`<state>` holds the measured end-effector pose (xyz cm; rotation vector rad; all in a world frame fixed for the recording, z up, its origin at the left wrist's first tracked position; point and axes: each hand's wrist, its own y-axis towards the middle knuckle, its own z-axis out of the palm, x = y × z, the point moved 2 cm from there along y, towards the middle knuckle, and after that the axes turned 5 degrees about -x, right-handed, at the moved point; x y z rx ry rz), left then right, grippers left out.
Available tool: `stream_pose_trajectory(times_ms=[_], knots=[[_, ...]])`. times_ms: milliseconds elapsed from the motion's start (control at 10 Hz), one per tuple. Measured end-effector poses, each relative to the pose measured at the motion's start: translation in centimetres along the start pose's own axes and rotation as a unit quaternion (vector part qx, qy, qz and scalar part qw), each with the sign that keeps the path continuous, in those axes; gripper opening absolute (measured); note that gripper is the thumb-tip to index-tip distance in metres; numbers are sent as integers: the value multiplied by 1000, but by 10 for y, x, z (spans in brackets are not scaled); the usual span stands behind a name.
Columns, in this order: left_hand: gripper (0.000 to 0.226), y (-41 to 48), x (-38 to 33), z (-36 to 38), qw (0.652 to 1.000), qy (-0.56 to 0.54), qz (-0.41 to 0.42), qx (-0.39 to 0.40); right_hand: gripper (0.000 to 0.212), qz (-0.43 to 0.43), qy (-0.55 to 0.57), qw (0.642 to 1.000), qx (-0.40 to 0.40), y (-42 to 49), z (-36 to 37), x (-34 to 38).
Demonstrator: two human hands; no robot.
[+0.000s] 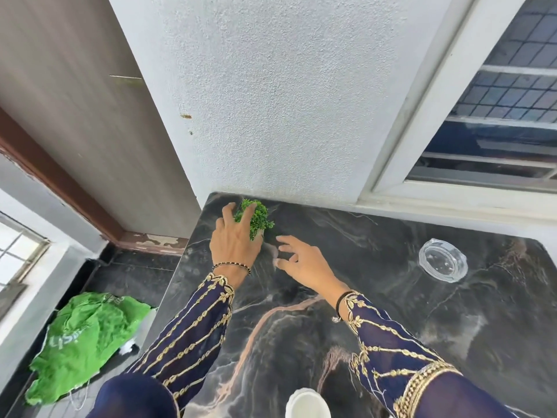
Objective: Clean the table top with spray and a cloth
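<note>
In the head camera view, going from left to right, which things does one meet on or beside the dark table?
green bag on the floor → left hand on the small green plant → right hand, open above the marble table top → glass ashtray

- The left hand (233, 241) covers most of the small green plant (256, 217); its pot barely shows.
- A white object (307, 404) is cut off by the bottom edge (what it is cannot be told).
- The dark marble table top (391, 297) runs out of view at right and bottom.
- The green bag (81, 336) bears partly folded, unreadable lettering.
</note>
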<state>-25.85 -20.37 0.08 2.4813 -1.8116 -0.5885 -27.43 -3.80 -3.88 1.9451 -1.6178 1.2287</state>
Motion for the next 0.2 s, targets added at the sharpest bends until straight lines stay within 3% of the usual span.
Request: stream_pose_trajectory(times_ms=[100,200], knots=[[47,-23,-10,-11,997,6,52,-59,53,11,5,1000,-15,-23,-11,-13],[35,-57,-29,-14,985,-35,158,-65,50,21,4,999,-37,-46,-22,-26]])
